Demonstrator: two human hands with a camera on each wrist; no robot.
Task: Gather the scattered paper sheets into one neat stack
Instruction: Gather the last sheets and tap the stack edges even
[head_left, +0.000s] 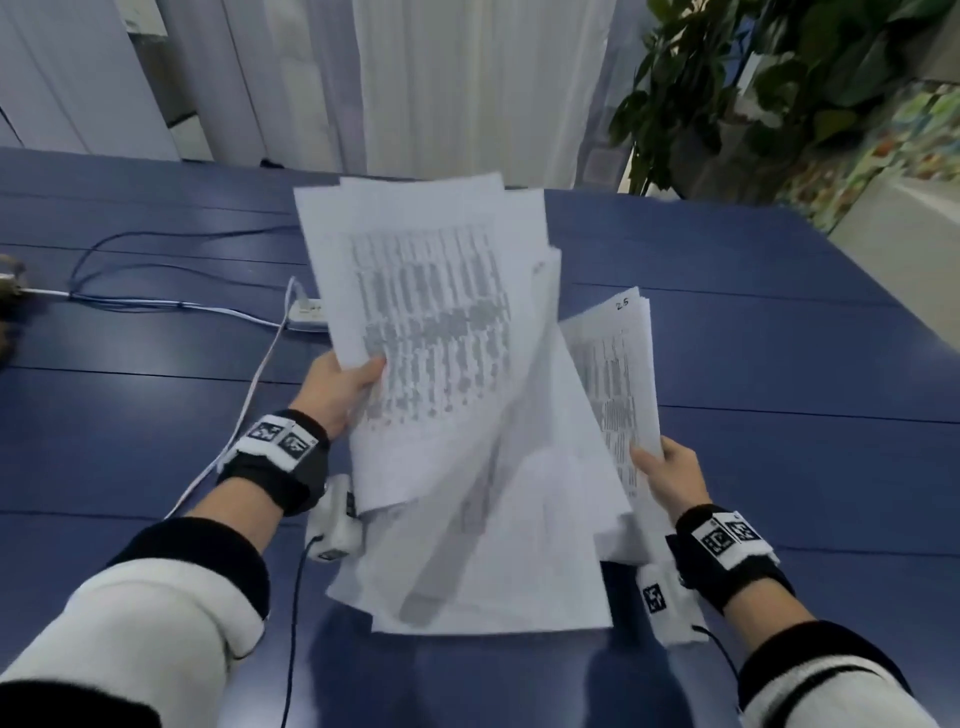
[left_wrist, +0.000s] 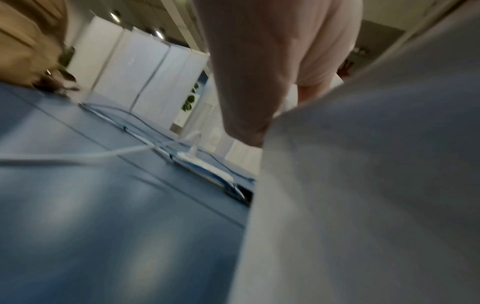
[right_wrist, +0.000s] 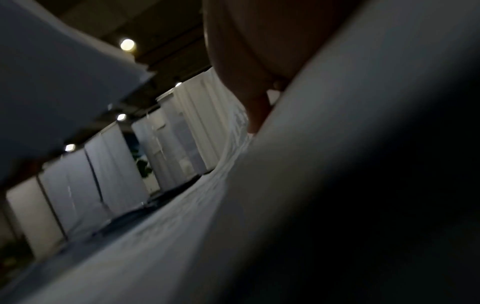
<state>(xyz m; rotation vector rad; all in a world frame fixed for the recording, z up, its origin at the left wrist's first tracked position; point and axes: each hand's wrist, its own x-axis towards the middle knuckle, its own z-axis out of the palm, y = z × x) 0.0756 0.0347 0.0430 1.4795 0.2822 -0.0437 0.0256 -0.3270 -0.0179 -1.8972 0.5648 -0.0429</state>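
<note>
Above the blue table (head_left: 156, 415) I hold a loose, fanned bundle of white printed paper sheets (head_left: 447, 364). My left hand (head_left: 340, 387) grips the bundle's left edge, thumb on the printed top sheet. My right hand (head_left: 670, 473) holds the right edge, thumb on a printed sheet (head_left: 618, 374) that sticks out to the right. The sheets are askew, with corners pointing different ways, and the lower ones (head_left: 483, 582) hang toward me. In the left wrist view, paper (left_wrist: 363, 195) fills the right side under my thumb (left_wrist: 249, 86). The right wrist view is dark, with paper (right_wrist: 272, 185) under a finger (right_wrist: 255, 111).
A white power strip (head_left: 310, 312) with white and blue cables (head_left: 171, 306) lies on the table to the left of the sheets. A leafy plant (head_left: 727, 88) stands at the back right beside a patterned box (head_left: 883, 150). White curtains (head_left: 467, 83) hang behind the table.
</note>
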